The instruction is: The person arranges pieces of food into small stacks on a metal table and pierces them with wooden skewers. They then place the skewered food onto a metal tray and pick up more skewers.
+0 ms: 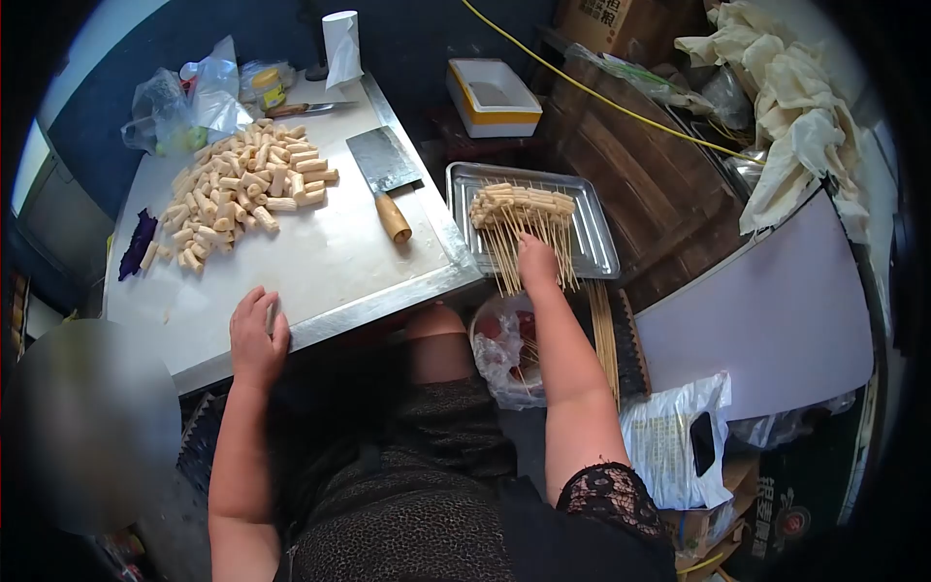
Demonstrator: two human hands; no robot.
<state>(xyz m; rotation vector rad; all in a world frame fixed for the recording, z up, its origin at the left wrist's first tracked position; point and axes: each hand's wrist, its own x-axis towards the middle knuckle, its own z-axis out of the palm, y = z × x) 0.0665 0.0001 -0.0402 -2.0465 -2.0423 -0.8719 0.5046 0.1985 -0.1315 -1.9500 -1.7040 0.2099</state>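
A heap of short, pale cylindrical pieces [242, 184] lies on the white, metal-edged table [320, 262]. My left hand [258, 335] rests at the table's near edge, fingers apart and holding nothing. On the right, a metal tray [593, 218] bears a pile of skewered pale pieces [524, 201], their sticks pointing toward me. My right hand [536, 262] is over those sticks with its fingers closed together; what they grip, if anything, is too small to make out. A cleaver [386, 165] with a wooden handle lies on the table between the heap and the tray.
Beyond the heap are plastic bags [218, 92], a yellow-labelled jar [269, 89], a knife [305, 110] and a paper roll [341, 48]. A white box [493, 97] stands behind the tray. Below it are a bag-lined bucket [504, 354] and bare sticks [604, 335].
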